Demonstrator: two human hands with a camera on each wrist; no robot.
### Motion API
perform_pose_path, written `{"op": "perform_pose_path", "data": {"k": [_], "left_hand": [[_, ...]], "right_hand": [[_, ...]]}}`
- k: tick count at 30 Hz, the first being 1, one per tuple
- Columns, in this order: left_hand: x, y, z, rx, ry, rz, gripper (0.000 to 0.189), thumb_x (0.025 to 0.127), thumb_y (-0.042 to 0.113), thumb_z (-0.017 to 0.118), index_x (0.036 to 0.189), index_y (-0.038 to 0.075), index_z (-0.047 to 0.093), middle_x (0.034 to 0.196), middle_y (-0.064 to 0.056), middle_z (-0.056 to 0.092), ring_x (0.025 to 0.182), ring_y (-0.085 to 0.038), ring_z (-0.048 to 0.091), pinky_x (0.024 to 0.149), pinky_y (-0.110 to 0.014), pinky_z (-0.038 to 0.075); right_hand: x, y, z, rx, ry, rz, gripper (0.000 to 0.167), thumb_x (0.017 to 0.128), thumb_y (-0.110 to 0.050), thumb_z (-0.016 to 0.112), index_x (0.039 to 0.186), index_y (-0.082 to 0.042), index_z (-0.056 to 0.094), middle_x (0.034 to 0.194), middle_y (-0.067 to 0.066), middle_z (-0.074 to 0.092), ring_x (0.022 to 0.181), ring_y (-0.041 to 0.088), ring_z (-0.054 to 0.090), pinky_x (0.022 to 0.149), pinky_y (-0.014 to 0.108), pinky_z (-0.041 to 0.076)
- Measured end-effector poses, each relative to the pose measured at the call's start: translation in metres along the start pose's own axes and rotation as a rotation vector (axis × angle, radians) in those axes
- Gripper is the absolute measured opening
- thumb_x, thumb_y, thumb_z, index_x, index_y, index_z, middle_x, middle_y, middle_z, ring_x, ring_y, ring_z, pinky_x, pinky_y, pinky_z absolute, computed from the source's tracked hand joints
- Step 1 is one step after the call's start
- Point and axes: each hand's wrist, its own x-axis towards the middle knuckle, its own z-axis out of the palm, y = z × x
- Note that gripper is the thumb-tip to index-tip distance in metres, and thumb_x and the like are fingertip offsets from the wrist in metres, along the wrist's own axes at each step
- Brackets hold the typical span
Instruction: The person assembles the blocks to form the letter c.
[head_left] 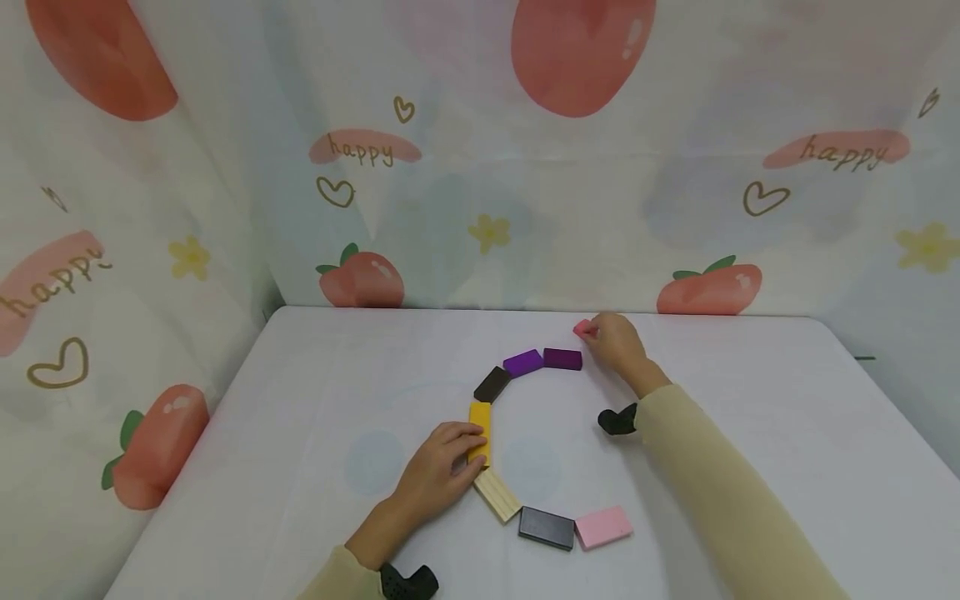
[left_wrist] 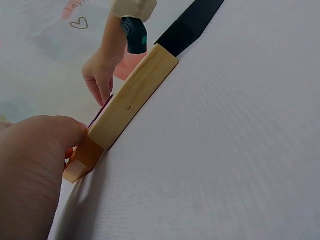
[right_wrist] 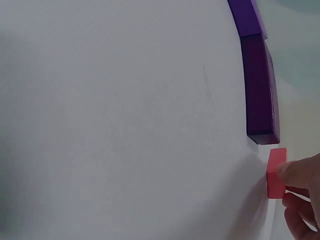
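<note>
My left hand [head_left: 441, 465] grips a yellow block [head_left: 480, 419], fingers across its top and thumb by its near end. In the left wrist view, the thumb touches that block beside a plain wooden block [left_wrist: 135, 95]. Behind the curve's far end, my right hand [head_left: 618, 343] pinches a small coral-red block [right_wrist: 276, 172] between thumb and fingers. This block is just past the end of the dark purple block [right_wrist: 259, 90], apart from it; whether it touches the table I cannot tell. A purple block [head_left: 523, 362] and a dark brown block [head_left: 492, 384] link round to the yellow one.
Nearer on the white table [head_left: 315, 400], a dark grey block [head_left: 547, 528] and a light pink block [head_left: 603, 527] continue the curve from the wooden block. A printed cloth [head_left: 487, 183] stands along the table's back edge. Black straps [head_left: 617, 420] are on the wrists.
</note>
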Motion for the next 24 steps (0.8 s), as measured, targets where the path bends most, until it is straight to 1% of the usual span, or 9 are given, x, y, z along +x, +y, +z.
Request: {"op": "perform_pose_path", "data": {"k": [3,6,9,12,16,18,21,24], "left_hand": [[0.0,0.0,0.002,0.001,-0.004,-0.001,0.024,0.084,0.02,0.067,0.105,0.008,0.068,0.114,0.001,0.058,0.11,-0.013,0.048,0.093,-0.028,0.041],[0.0,0.0,0.002,0.004,0.0,-0.005,0.024,0.084,0.02,0.067,0.105,0.009,0.068,0.114,0.002,0.058,0.11,-0.013,0.048,0.093,-0.027,0.041],[0.0,0.001,0.001,0.006,0.011,-0.006,0.024,0.083,0.019,0.069,0.104,0.008,0.069,0.113,0.002,0.058,0.109,-0.013,0.049,0.092,-0.029,0.042],[0.001,0.002,0.002,-0.003,0.012,-0.006,0.024,0.082,0.019,0.069,0.103,0.008,0.069,0.113,0.001,0.059,0.109,-0.013,0.049,0.092,-0.029,0.042],[0.002,0.003,0.003,-0.004,0.004,-0.009,0.024,0.083,0.019,0.069,0.104,0.008,0.069,0.113,0.001,0.059,0.109,-0.013,0.049,0.093,-0.028,0.042],[0.002,0.003,0.003,-0.003,0.005,-0.005,0.024,0.083,0.019,0.069,0.104,0.007,0.069,0.112,0.001,0.059,0.109,-0.013,0.049,0.093,-0.029,0.042],[0.001,0.004,0.001,0.006,0.009,0.003,0.024,0.082,0.018,0.069,0.103,0.007,0.069,0.112,0.0,0.059,0.108,-0.015,0.05,0.093,-0.03,0.042],[0.0,0.003,-0.001,0.012,0.015,0.001,0.024,0.081,0.017,0.07,0.103,0.007,0.069,0.112,0.0,0.059,0.108,-0.015,0.05,0.092,-0.03,0.042]], "right_hand": [[-0.009,0.005,-0.005,-0.039,-0.007,-0.002,0.021,0.086,-0.011,0.063,0.096,0.007,0.068,0.093,0.018,0.061,0.091,0.035,0.054,0.084,0.047,0.044],[-0.017,0.009,-0.01,-0.035,-0.024,0.006,0.021,0.086,-0.008,0.063,0.097,0.008,0.068,0.099,0.021,0.061,0.097,0.038,0.053,0.088,0.05,0.041],[-0.022,0.011,-0.014,-0.019,-0.041,-0.007,0.02,0.085,-0.007,0.063,0.096,0.009,0.068,0.098,0.022,0.061,0.096,0.038,0.053,0.087,0.05,0.042],[-0.029,0.014,-0.018,-0.04,-0.04,-0.033,0.016,0.083,-0.005,0.064,0.092,0.007,0.069,0.09,0.019,0.062,0.088,0.036,0.055,0.082,0.049,0.044],[-0.045,0.017,-0.022,-0.066,-0.049,-0.066,0.013,0.081,-0.002,0.065,0.09,0.006,0.07,0.085,0.016,0.063,0.083,0.034,0.056,0.079,0.048,0.046],[-0.054,0.016,-0.024,-0.07,-0.067,-0.072,0.013,0.082,-0.001,0.065,0.091,0.006,0.07,0.086,0.016,0.063,0.085,0.034,0.056,0.08,0.049,0.046],[-0.065,0.014,-0.026,-0.058,-0.059,-0.102,0.011,0.08,0.0,0.066,0.089,0.004,0.071,0.085,0.014,0.063,0.083,0.034,0.057,0.079,0.049,0.047],[-0.074,0.012,-0.027,-0.035,-0.059,-0.114,0.011,0.08,0.0,0.066,0.089,0.004,0.071,0.084,0.013,0.063,0.083,0.033,0.058,0.078,0.048,0.048]]}}
